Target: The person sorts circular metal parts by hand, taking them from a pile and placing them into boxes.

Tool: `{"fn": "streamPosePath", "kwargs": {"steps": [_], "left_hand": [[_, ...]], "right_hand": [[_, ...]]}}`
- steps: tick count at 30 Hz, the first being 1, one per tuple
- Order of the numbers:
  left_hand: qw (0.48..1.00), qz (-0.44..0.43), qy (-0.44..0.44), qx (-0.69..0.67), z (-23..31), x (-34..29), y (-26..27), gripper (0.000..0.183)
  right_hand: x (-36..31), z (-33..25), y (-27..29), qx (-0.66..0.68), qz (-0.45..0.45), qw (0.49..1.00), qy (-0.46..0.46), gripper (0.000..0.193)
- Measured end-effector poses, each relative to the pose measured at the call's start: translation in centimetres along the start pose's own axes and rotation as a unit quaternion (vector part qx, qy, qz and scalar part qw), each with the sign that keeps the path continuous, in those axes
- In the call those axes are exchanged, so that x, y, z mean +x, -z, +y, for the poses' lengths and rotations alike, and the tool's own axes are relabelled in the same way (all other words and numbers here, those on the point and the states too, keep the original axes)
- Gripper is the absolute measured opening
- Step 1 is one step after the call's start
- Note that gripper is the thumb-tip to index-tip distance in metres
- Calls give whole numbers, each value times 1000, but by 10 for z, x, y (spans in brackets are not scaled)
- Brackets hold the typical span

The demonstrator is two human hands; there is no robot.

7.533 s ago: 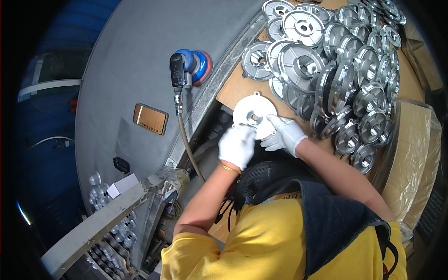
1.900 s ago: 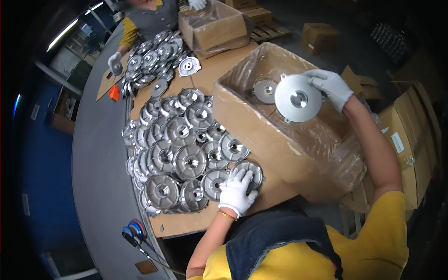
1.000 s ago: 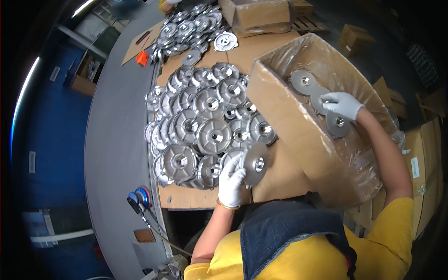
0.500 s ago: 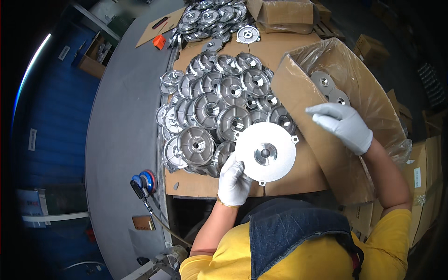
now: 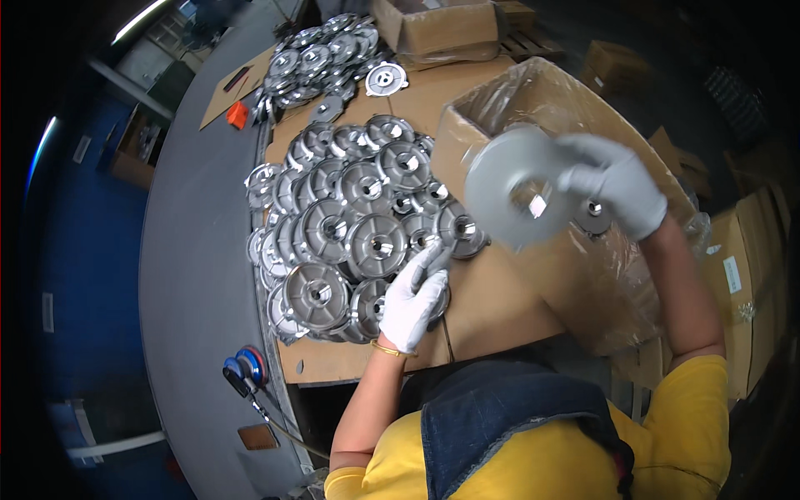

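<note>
Right hand (image 5: 612, 185), white glove: pinching the edge of a round metal end cover (image 5: 500, 187), thumb on the near face. Cover is tilted, smooth side toward the camera, blurred; in view it overlaps the left rim of an open cardboard carton (image 5: 583, 287) with clear plastic liner. Another disc (image 5: 593, 218) shows inside the carton, beside the right hand.

Left hand (image 5: 410, 302), also gloved: fingers extended, thumb slightly apart, no grip seen. It is over a partly hidden cover (image 5: 442, 304) at the near edge of the pile; contact unclear.

Pile of ribbed metal covers (image 5: 367, 237) overlaps on a cardboard sheet (image 5: 500, 308), left of the carton. Sheet lies on the gray surface (image 5: 196, 250). Blue-and-red orbital sander (image 5: 248, 365) with hose on the surface, lower left; phone (image 5: 258, 437) just below it. Farther off: second pile (image 5: 317, 62), lone cover (image 5: 386, 79) near it, orange object (image 5: 238, 115), another carton (image 5: 442, 33).
</note>
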State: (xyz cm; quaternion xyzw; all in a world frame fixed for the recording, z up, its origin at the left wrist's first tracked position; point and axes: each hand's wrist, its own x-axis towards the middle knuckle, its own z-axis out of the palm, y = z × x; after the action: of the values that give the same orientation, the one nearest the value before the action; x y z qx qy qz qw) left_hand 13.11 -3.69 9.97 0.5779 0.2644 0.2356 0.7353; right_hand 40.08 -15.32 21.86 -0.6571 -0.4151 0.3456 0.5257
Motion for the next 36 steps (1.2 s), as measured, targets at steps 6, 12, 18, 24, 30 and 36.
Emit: {"fn": "streamPosePath", "kwargs": {"steps": [6, 12, 18, 24, 30, 36], "left_hand": [[778, -73, -230, 580, -49, 48, -9, 52], [558, -149, -179, 797, -97, 95, -39, 34], [955, -63, -175, 232, -167, 135, -2, 43], [556, -121, -215, 794, -84, 106, -40, 42], [791, 21, -220, 571, -59, 62, -19, 41], [981, 124, -12, -152, -3, 14, 0, 40]], "right_hand": [[6, 47, 111, -181, 83, 975, -100, 44], [3, 149, 164, -437, -200, 841, -249, 39], [25, 193, 147, -640, -139, 699, -286, 27], [3, 163, 119, -637, -291, 685, -201, 34], [14, 136, 109, -540, -307, 762, -183, 37], [10, 66, 64, -283, -121, 951, -39, 31]]}}
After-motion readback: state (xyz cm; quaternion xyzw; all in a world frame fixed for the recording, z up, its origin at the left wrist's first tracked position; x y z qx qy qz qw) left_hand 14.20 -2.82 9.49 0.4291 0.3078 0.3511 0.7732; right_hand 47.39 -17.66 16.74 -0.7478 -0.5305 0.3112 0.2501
